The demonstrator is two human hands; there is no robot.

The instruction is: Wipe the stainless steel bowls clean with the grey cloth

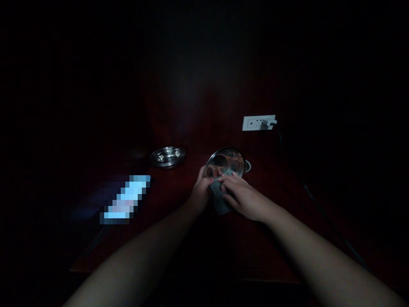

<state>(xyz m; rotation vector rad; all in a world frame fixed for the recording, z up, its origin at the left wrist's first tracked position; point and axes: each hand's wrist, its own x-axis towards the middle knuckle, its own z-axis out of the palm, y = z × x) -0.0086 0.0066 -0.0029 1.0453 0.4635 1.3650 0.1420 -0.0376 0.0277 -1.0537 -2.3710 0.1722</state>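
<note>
My left hand (202, 189) is closed on the near left side of a shiny stainless steel bowl (238, 160), with the thumb near the rim. The bowl is tilted, its mouth facing me, and a small metal loop handle (248, 166) sticks out on its right. In my right hand (243, 194) is a grey-green cloth (220, 200), pressed at the bowl's lower rim and partly inside it. The cloth's loose end hangs below the fingers. Some fingertips of both hands are hidden by the bowl and cloth.
A shallow round metal dish (168, 157) sits on the dark red table (188, 247) to the left. Nearer me lies a bright, pixelated screen-like object (128, 198). A white wall socket (258, 123) holds a plug, and a cable (332, 221) runs at right. The surroundings are very dark.
</note>
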